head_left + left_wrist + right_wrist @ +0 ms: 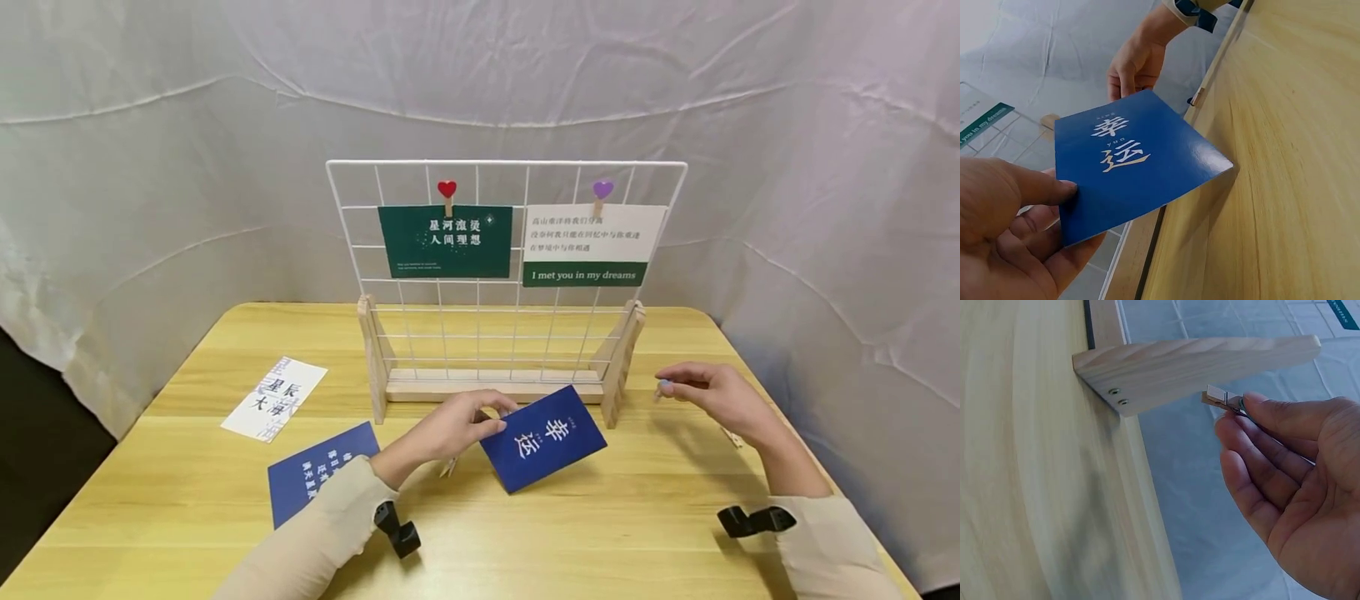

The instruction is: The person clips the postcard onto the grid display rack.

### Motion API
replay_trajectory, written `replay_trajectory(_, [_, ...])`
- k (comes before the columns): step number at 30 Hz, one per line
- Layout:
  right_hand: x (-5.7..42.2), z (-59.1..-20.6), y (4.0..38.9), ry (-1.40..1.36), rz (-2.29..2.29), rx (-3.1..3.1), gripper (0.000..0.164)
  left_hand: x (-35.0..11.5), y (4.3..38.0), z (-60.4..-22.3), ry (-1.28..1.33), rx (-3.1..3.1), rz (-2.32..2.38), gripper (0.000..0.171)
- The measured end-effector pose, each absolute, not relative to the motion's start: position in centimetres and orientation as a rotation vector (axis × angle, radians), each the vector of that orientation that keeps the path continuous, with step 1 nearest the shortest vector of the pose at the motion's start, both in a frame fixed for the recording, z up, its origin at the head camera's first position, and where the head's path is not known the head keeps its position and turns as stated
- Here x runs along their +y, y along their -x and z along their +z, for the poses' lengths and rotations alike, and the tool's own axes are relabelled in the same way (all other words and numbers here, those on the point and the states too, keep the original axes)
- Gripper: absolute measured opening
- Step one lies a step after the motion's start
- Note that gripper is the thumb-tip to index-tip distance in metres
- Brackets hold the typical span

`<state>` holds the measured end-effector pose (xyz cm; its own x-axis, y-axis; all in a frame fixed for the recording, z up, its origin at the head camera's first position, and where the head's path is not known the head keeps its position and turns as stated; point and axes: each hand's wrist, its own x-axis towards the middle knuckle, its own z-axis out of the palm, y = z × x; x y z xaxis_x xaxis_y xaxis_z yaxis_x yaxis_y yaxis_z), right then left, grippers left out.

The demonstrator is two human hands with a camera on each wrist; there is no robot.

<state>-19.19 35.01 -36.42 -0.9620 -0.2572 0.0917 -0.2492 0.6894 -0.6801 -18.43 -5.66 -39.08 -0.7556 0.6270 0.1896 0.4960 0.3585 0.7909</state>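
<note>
Head view, and both hands are busy over the table (540,550); the left hand (457,427) pinches a dark blue card (558,454) by its left edge, thumb on the printed face, fingers underneath, as the left wrist view makes plain; that card is held tilted in front of the wooden stand (495,390), white characters facing up; over on the other side, the right hand (720,398) has a small blue-topped clothespin (660,389) nipped between thumb and forefinger, well apart from the card, its wooden tip poking clear; up on the white wire grid (506,162) it's two cards side by side, a green card (446,254) under a red heart clip (447,190), a white-and-green card (596,233) under a purple heart clip (603,190); down at the left, a second blue card (300,479) lies partly covered by the left sleeve (322,533), a white card (262,408) beyond it; one loose clip (448,467) rests just beside the left hand, another clip (731,437) by the right forearm (795,462), partly hidden.
</note>
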Motion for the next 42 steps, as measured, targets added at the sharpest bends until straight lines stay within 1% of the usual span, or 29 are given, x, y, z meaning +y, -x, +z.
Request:
replay_trajectory(7, [34.1, -35.8, 18.4, 0.477, -1.169, 2.909, 0.033, -5.6, 18.4, -39.1, -0.953, 2.478, 1.417, 0.015])
replay_trajectory(15, [32.5, -33.5, 18.0, 0.552, -1.089, 3.016, 0.028, -5.2, 18.7, -38.6, -0.902, 2.523, 1.394, 0.025])
replay_trajectory(21, [31.5, -32.1, 18.0, 0.648, -1.057, 3.053, 0.023, -4.4, 18.8, -38.4, -0.896, 2.496, 1.427, 0.013])
replay_trajectory(27, [30.5, -30.8, 18.1, 0.737, -1.097, 3.028, 0.021, -3.9, 18.9, -38.4, -0.881, 2.512, 1.44, 0.009])
replay_trajectory(33, [29.4, -29.4, 18.3, 0.822, -1.068, 3.052, 0.02, -3.6, 19.1, -38.4, -0.841, 2.53, 1.479, 0.007])
replay_trajectory(42, [27.9, -27.9, 18.7, 0.913, -0.925, 3.172, 0.021, -2.7, 19.5, -38.6, -0.743, 2.406, 1.636, 0.01])
